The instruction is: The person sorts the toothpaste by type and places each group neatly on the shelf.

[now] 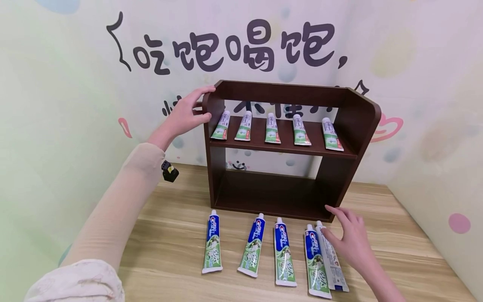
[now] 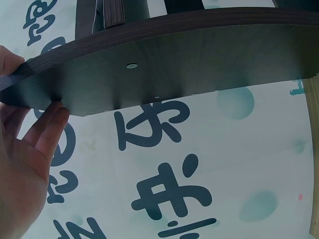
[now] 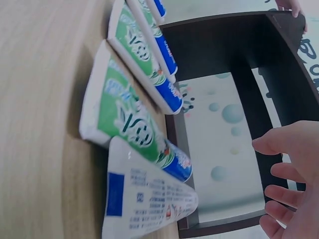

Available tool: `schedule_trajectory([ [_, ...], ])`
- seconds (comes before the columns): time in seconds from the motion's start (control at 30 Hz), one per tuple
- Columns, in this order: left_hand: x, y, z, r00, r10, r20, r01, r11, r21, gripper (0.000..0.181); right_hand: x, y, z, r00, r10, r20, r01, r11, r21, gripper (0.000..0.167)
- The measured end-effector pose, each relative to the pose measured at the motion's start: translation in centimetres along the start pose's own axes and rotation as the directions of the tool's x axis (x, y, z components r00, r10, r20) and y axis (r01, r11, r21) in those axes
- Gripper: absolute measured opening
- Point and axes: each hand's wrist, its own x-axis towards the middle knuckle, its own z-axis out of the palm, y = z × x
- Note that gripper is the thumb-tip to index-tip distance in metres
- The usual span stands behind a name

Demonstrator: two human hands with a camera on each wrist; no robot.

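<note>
My left hand (image 1: 186,113) grips the upper left side panel of the dark brown shelf (image 1: 279,94); in the left wrist view the hand (image 2: 27,159) has its thumb and fingers on either side of that panel (image 2: 189,59). My right hand (image 1: 351,239), fingers spread and holding nothing, hovers beside the shelf's lower right corner, above the white back-side-up tube (image 1: 333,264). That tube leans against a blue-green toothpaste tube (image 1: 316,264). More blue-green tubes (image 1: 284,256), (image 1: 252,247), and a leftmost tube (image 1: 213,245) lie in a row before the shelf.
Several smaller green-and-white tubes (image 1: 272,129) lie spaced along the shelf's upper board. The lower board (image 1: 264,191) is bare. A small black object (image 1: 170,172) is at my left forearm. The wooden table (image 1: 170,243) meets walls behind and at the right (image 1: 434,126).
</note>
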Motion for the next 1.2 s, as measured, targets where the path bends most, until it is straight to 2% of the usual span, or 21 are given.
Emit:
schedule_trajectory([
  [0.6, 0.1, 0.0, 0.0, 1.000, 0.004, 0.003, -0.004, 1.000, 0.016, 0.062, -1.5, 1.9, 0.5, 0.984, 0.014, 0.176, -0.014, 1.000, -0.004, 0.058],
  [0.83, -0.1, 0.0, 0.0, 1.000, -0.001, 0.005, 0.001, 1.000, 0.001, 0.062, -1.8, 1.9, 0.8, 0.965, 0.042, 0.258, -0.047, 0.999, 0.014, 0.057],
  [1.2, 0.0, 0.0, 0.0, 1.000, -0.016, 0.005, 0.016, 1.000, -0.002, 0.063, -2.1, 2.8, 1.8, 0.950, 0.044, 0.308, -0.074, 0.993, 0.088, 0.055],
])
